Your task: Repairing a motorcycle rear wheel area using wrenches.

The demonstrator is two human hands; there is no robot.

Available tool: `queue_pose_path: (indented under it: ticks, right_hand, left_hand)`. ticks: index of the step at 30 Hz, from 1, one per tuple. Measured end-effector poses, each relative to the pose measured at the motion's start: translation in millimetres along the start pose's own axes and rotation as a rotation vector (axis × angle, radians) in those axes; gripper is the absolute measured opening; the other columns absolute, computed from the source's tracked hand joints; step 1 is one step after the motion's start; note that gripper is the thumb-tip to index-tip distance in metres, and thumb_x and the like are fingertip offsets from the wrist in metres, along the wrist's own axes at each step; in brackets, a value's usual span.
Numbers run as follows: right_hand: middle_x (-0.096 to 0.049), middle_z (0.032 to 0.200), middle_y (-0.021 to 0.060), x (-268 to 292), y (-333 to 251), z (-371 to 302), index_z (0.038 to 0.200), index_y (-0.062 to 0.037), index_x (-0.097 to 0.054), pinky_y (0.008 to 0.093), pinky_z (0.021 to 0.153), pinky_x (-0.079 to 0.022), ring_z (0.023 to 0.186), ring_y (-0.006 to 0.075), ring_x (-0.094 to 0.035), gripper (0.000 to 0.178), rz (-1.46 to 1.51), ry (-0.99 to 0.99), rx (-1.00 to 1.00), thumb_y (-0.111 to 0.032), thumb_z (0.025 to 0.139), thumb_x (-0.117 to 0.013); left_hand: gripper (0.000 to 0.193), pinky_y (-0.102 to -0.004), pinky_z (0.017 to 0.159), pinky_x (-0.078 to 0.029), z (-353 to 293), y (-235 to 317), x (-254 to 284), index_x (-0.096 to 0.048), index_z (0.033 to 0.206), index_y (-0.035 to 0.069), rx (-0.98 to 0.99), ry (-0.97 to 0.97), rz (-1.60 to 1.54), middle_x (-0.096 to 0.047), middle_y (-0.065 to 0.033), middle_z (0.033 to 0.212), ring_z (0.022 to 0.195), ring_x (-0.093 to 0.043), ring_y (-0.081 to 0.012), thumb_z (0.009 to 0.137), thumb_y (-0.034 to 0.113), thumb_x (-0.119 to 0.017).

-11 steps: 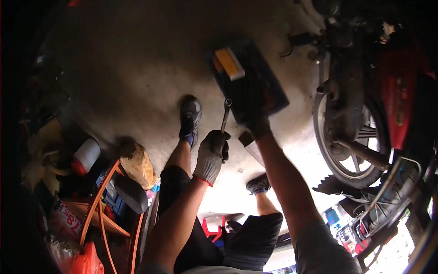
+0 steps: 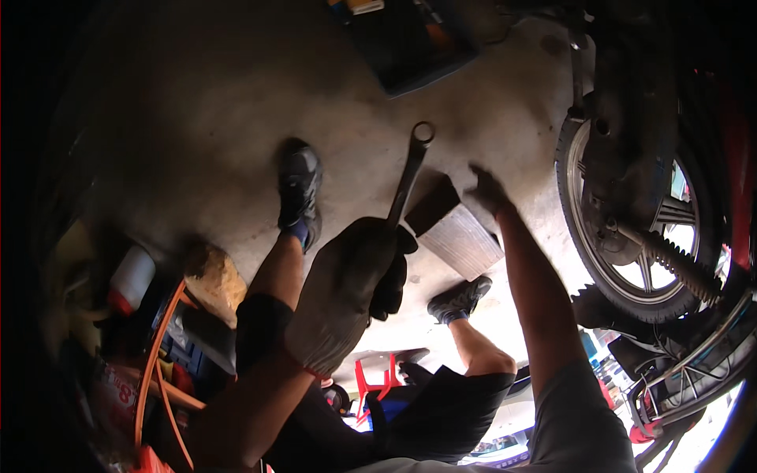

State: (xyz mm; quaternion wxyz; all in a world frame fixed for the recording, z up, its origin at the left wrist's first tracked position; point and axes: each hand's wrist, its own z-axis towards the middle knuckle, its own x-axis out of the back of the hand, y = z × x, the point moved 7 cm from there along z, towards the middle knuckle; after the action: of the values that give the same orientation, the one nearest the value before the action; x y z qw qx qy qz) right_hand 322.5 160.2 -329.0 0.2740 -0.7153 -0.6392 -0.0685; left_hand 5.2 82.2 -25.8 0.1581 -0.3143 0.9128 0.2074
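Observation:
My left hand (image 2: 355, 276), in a grey-white work glove with dark fingers, is closed around the shank of a metal ring spanner (image 2: 408, 172). The spanner points up and away from me, its ring end in plain view. My right hand (image 2: 489, 195), gloved too, reaches forward over the floor with its fingers apart and nothing seen in them. Close to its left lies a box-like block (image 2: 461, 240) with a pale, grained top and a dark end. A dark tray (image 2: 414, 59) with an orange-and-white box (image 2: 364, 6) in it rests farther off, partly cut by the upper edge.
On the right stands a motorcycle, its spoked wheel (image 2: 623, 221) and coil spring (image 2: 670, 268) close to my right arm. Orange-framed shelving (image 2: 154, 359), a white-and-red container (image 2: 132, 280) and a brown bag (image 2: 215, 282) crowd the left. A red stool (image 2: 377, 378) is behind my legs.
My right hand has let go of the dark tray and drawn back to the right; the tray sits farther away in view. My left hand has come up closer with the spanner.

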Motion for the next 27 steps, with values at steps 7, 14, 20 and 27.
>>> queue_pose_path:
  ticks: [7, 14, 20, 27]
  right_hand:
    - [-0.069, 0.104, 0.0155, -112, 78, -108, 0.107, -0.0109, -0.057, 0.0415, 0.082, -0.052, 0.099, 0.0333, -0.065, 0.037, -0.033, -0.112, -0.127, -0.026, 0.079, -0.075]
    - [-0.07, 0.102, 0.0146, -299, 8, -153, 0.13, -0.0033, -0.054, 0.0345, 0.084, -0.051, 0.094, 0.0233, -0.066, 0.039, 0.544, -0.344, -0.065, -0.027, 0.099, -0.048]
    - [-0.068, 0.104, 0.0134, -330, -58, -156, 0.108, -0.0113, -0.06, 0.0454, 0.083, -0.051, 0.103, 0.0346, -0.064, 0.024, 0.065, -0.495, 0.074, -0.026, 0.089, -0.059]
    - [-0.069, 0.101, 0.0113, -364, -35, -81, 0.102, -0.0126, -0.065, 0.043, 0.08, -0.051, 0.096, 0.0297, -0.066, 0.018, 0.108, -0.588, 0.248, -0.022, 0.092, -0.054]
  left_hand:
    - [0.031, -0.0228, 0.047, -0.034, 21, 32, -42, -0.057, 0.099, 0.003, -0.107, -0.065, 0.29, -0.047, -0.0004, 0.062, 0.051, -0.044, -0.0075, 0.101, 0.033, -0.051]
    - [0.035, -0.0219, 0.045, -0.033, 27, 79, -72, -0.055, 0.102, 0.0, -0.452, -0.096, 0.362, -0.05, -0.0012, 0.062, 0.049, -0.043, -0.0072, 0.102, 0.034, -0.046]
    - [0.033, -0.0207, 0.046, -0.034, 17, 77, -123, -0.056, 0.105, -0.002, -0.701, -0.291, 0.499, -0.05, -0.0009, 0.062, 0.05, -0.043, -0.0053, 0.102, 0.029, -0.044]
    - [0.021, -0.0203, 0.052, -0.036, -10, 44, -163, -0.058, 0.102, -0.001, -0.988, -0.46, 0.82, -0.05, 0.0018, 0.065, 0.056, -0.043, -0.0029, 0.101, 0.016, -0.045]
